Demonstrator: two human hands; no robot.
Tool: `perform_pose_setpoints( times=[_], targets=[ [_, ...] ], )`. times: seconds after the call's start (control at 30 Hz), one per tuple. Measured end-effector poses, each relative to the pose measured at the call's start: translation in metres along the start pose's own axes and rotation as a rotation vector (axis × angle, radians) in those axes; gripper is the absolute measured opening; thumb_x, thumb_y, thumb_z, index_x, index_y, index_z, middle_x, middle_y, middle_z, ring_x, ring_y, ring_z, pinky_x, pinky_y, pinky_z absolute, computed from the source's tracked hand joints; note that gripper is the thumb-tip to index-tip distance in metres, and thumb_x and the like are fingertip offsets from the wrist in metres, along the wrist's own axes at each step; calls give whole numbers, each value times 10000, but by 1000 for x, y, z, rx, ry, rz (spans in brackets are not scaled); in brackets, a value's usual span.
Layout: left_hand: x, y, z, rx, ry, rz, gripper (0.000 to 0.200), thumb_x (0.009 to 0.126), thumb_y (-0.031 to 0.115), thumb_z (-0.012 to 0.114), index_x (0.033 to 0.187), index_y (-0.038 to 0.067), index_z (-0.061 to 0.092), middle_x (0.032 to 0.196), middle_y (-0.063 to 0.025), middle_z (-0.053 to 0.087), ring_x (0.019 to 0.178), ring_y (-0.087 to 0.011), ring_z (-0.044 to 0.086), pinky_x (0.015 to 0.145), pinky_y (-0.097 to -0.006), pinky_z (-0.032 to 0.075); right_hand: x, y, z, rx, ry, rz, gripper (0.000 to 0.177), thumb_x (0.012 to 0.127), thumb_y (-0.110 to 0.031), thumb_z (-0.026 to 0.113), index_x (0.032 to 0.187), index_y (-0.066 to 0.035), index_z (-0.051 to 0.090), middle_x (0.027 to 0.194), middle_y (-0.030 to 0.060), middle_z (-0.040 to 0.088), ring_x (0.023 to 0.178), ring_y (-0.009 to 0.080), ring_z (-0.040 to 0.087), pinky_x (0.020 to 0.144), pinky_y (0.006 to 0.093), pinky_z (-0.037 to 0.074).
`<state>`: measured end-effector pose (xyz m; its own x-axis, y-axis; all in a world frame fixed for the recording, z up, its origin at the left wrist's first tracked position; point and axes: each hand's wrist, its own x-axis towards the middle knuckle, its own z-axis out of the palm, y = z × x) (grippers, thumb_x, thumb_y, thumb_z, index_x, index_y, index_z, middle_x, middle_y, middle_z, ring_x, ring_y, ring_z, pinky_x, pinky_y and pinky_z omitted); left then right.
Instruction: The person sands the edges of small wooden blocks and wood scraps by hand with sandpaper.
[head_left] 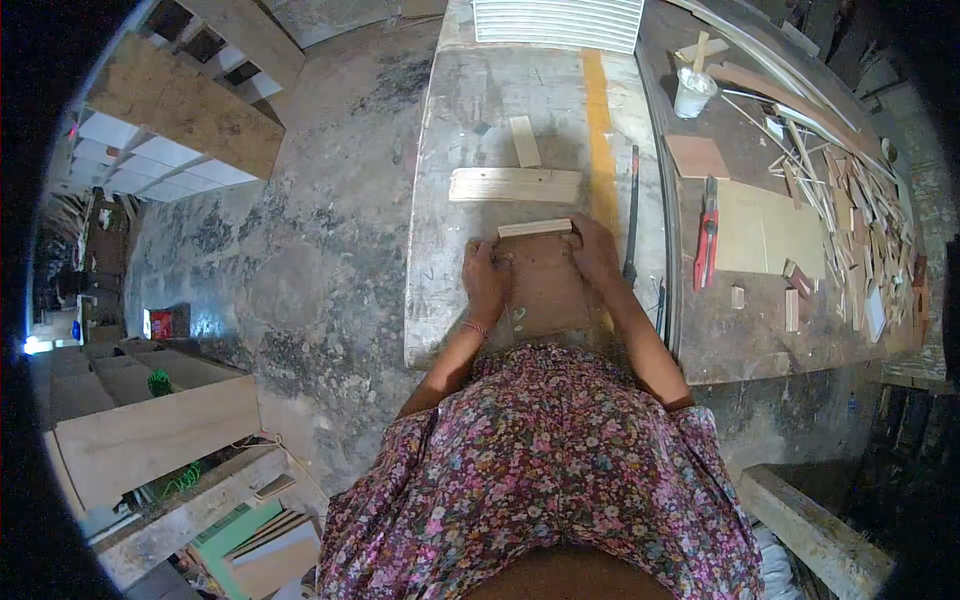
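Top-down view of a worn grey workbench (450, 260), scuffed and stained, with a painted yellow stripe (598, 130) along its length.

Left of the stripe, at the bench's near edge: brown board (545, 295) lying flat, with a short wooden strip (535, 228) laid crosswise at its far end. Left hand (485, 280) knuckles-up on the board's left side, fingers curled down at the strip's left end. Right hand (595, 250) over the stripe itself, fingertips closed against the strip's right end. Pinching or merely pressing: impossible to tell for either hand.

Just beyond the strip, still left of the stripe: stack of pale slats (515, 185), then a single short batten (524, 141) pointing away. At the stripe's far end: white louvred panel (557, 22). Just right of the stripe: dark, narrow hand tool (632, 210) lying parallel to it.

Farther right of the stripe, on a second, darker bench top (760, 330): red utility knife (707, 235), plywood sheet (765, 230), white cup (693, 92) with a stick in it and, farthest out, a loose heap of thin offcuts (850, 210).

Well left of the stripe, past the bench edge: bare, mottled concrete floor (330, 200), with timber panels (155, 440) and a pallet (185, 105) at its margins.
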<state>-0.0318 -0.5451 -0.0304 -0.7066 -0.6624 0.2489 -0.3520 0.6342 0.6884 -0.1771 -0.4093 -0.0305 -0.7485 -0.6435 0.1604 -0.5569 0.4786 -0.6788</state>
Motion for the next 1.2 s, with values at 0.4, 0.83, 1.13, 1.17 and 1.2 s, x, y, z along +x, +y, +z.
perform_pose_setpoints(
  times=[0.4, 0.83, 1.13, 1.17, 1.2],
  targets=[
    [37, -22, -8, -55, -248, 104, 282, 665, 172, 713, 864, 20, 583, 724, -131, 492, 700, -300, 490, 636, -394, 421, 13, 0, -13, -51, -161, -63, 315, 718, -179, 655, 998, -79, 551, 781, 151, 577, 767, 340, 558, 684, 416, 426],
    [41, -24, -11, -59, -299, 125, 269, 687, 203, 703, 802, 6, 560, 764, -132, 500, 701, -304, 517, 615, -397, 426, 20, 10, -7, 6, -193, -98, 301, 701, -149, 657, 965, -33, 570, 826, 161, 585, 816, 335, 566, 718, 409, 438],
    [40, -29, -11, -146, -325, 112, 242, 669, 157, 716, 774, 0, 565, 753, -139, 486, 674, -299, 499, 613, -392, 424, 20, -7, -17, -6, -273, -32, 319, 715, -170, 652, 983, -25, 555, 915, 164, 575, 907, 350, 543, 776, 424, 423],
    [40, -30, -9, -141, -319, 123, 241, 665, 151, 719, 772, -1, 566, 748, -140, 484, 672, -299, 498, 612, -391, 424, 21, -8, -18, -27, -295, -22, 321, 716, -164, 647, 991, -28, 552, 950, 163, 572, 937, 347, 541, 803, 421, 425],
    [39, -30, -9, -139, -311, 125, 245, 662, 152, 722, 769, -1, 565, 745, -141, 482, 671, -299, 498, 611, -389, 424, 21, -8, -19, -49, -316, -12, 323, 717, -157, 641, 1000, -31, 549, 986, 163, 569, 967, 344, 540, 830, 417, 427]
  ],
)
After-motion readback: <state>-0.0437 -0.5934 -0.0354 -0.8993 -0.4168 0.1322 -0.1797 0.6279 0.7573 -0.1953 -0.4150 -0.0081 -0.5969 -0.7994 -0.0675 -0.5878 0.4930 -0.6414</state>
